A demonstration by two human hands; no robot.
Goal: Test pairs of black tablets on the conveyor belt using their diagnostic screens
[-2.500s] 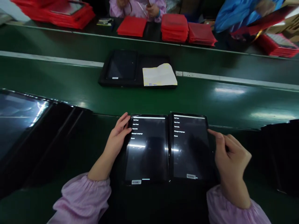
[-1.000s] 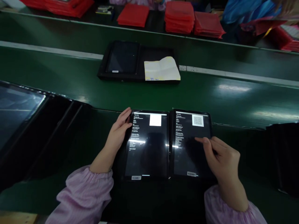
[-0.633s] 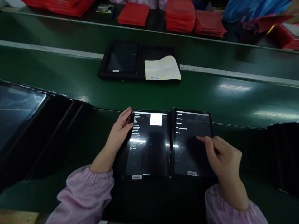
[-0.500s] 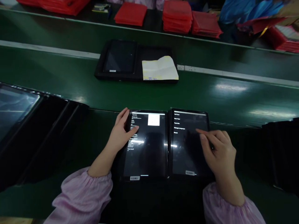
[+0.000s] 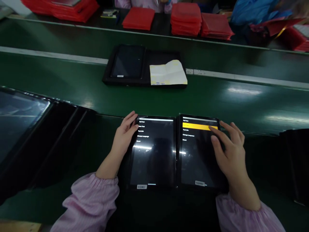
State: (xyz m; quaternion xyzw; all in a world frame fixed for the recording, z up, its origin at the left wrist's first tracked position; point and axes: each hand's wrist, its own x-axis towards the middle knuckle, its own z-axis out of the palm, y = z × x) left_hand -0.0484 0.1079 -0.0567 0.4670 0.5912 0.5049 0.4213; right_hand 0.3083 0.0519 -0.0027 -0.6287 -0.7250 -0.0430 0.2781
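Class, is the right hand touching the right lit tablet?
Touching: the head view shows the right hand, its index fingertip on the yellow row of the right lit tablet.

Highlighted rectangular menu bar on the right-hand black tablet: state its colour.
The highlighted bar is bright yellow-orange; the head view shows it.

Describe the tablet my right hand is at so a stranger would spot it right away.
Start at the green workbench and come to its near side, where the left tablet and right tablet lie side by side. Yours is the right tablet, with the right hand at its right side. A yellow bar crosses its menu; the left tablet's menu has none.
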